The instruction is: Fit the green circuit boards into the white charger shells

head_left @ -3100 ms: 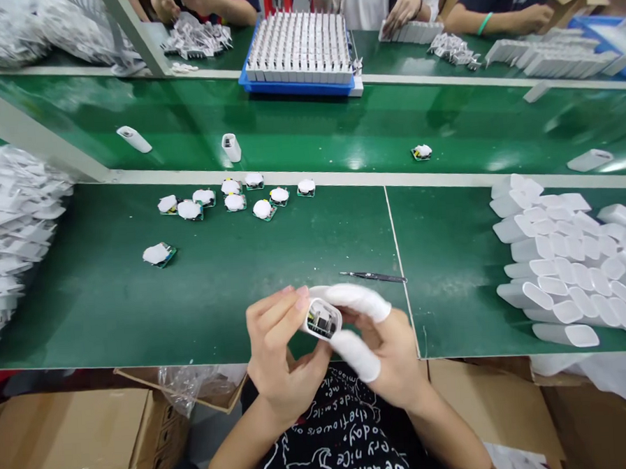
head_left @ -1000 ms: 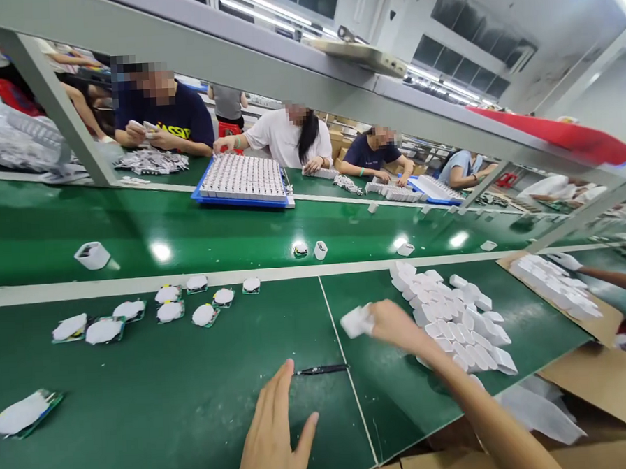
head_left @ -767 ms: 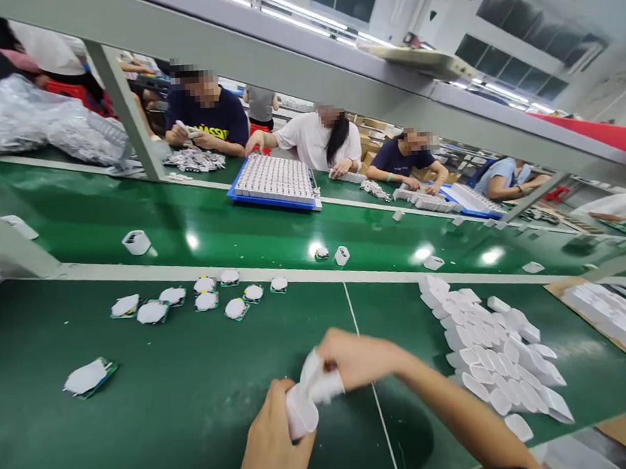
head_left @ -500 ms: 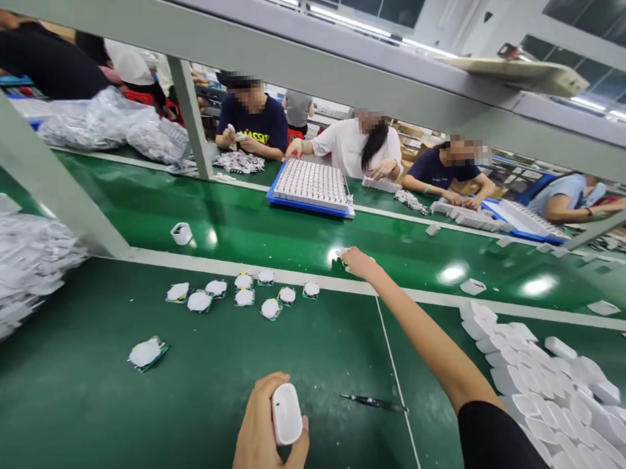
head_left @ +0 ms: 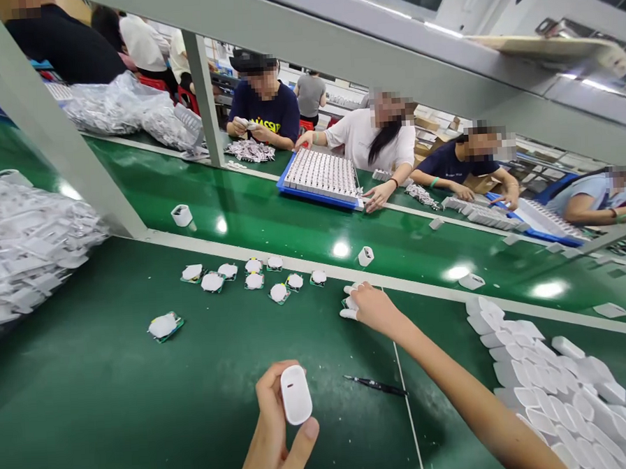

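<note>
Green bench (head_left: 206,401) bears clustered white casings (head_left: 552,383) at its right. Well apart from the right hand (head_left: 374,307), the left hand (head_left: 270,426) clamps a white shell (head_left: 297,398) above the bench. Black tweezers (head_left: 377,385) lie to the shell's right. One circuit board (head_left: 344,303), mostly hidden, is pinched in the right hand's white-tipped fingers.

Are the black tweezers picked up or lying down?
Lying down: the tweezers are on the green table, apart from the left hand, which holds a white case, and the right hand.
</note>
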Demonstrator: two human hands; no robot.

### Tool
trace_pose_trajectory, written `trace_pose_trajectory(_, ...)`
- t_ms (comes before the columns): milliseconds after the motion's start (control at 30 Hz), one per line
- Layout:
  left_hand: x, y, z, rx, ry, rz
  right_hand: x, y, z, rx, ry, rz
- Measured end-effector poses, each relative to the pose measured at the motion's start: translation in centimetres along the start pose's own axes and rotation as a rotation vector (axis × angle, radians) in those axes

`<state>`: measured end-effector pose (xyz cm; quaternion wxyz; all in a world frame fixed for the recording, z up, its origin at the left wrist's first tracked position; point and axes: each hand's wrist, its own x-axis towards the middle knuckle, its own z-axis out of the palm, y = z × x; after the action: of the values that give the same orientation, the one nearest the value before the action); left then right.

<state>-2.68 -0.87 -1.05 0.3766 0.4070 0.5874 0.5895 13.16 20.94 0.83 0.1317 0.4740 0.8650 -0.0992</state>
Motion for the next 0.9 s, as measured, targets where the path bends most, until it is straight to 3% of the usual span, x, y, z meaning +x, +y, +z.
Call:
trace_pose_trajectory(133, 0.0, -0.2, -0.4, 0.061, -0.088, -0.014, -0.2, 1.5, 0.5, 0.174, 0.054, -0.144)
trace_pose_trajectory(300, 0.8, -0.2, -1.2, 0.104, -0.224, 0.135, -1.4, 1.9, 1.9, 0.593, 0.237, -0.227)
trace_pose_trajectory(467, 0.5, 1.1, -0.7, 0.004, -0.311, 0.249, -9.0, -2.0, 2.7, 1.057, 0.470, -0.258)
trace_pose_trajectory(633, -0.2, 2.2, -0.3, 0.036, -0.383, 0.381, -17.0, -6.5, 1.2, 1.366, 0.702, -0.464)
trace_pose_trajectory(767, -0.6, 2.8, 0.6, 0.149, -0.326, 0.370, -18.5, -8.7, 1.7, 1.312, 0.917, -0.488)
trace_pose_trajectory(900, -1.6, 2.7, 2.2, 0.124, -0.269, 0.277, -17.5, -11.1, 3.3, 1.530, 0.965, -0.343)
